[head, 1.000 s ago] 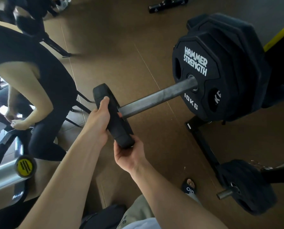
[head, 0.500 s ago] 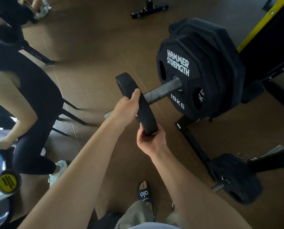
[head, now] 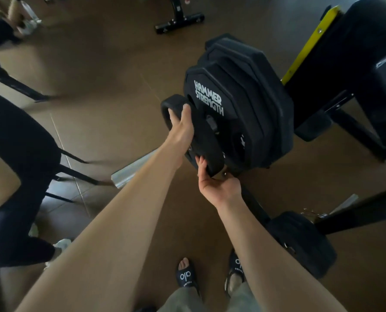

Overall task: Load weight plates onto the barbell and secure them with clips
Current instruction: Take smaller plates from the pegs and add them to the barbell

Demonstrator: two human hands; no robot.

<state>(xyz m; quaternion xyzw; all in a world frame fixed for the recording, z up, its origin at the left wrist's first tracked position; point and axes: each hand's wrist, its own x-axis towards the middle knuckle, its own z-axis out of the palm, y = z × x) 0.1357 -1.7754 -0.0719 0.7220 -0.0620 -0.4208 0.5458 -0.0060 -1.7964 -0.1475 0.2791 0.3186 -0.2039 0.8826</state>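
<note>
A small black weight plate [head: 202,136] sits on the barbell sleeve, almost against the 10 kg "Hammer Strength" plate [head: 212,95]. Behind that plate are larger black plates [head: 255,91]. My left hand [head: 180,127] grips the small plate's upper left rim. My right hand [head: 216,185] cups its bottom edge from below. The bare end of the barbell sleeve [head: 129,172] sticks out toward me, left of my left forearm. No clip is in view on the sleeve.
A person in black [head: 18,140] stands at the left beside dark machine legs. The black rack frame with a yellow strip [head: 309,43] is at the right. Another plate [head: 304,242] hangs on a low storage peg. My sandalled feet [head: 186,275] are below.
Both hands slid the small plate along the sleeve from its outer end up to the 10 kg plate. More bare sleeve now shows behind the plate.
</note>
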